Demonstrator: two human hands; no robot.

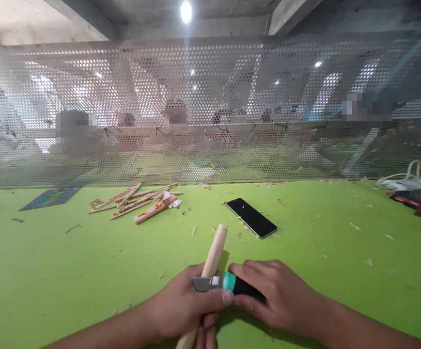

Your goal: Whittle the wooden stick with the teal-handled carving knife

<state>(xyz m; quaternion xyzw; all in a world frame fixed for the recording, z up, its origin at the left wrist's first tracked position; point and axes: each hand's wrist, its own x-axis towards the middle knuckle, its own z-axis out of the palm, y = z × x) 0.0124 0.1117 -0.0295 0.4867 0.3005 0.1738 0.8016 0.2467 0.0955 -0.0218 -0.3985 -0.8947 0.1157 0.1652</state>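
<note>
At the bottom centre of the frame, my left hand (181,308) is wrapped tight around a wooden dowel (214,253) that points up and away. My right hand (273,295) is closed on a knife (219,282), its blade laid across the dowel, my left thumb pressing it. Beyond lies a black phone (252,217); further, centre-left, wood scraps (137,199) lie on the green table (68,271).

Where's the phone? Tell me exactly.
In the head view, the phone lies screen-up on the green table, right of centre, beyond the dowel tip and right of the wood scrap pile.
</note>
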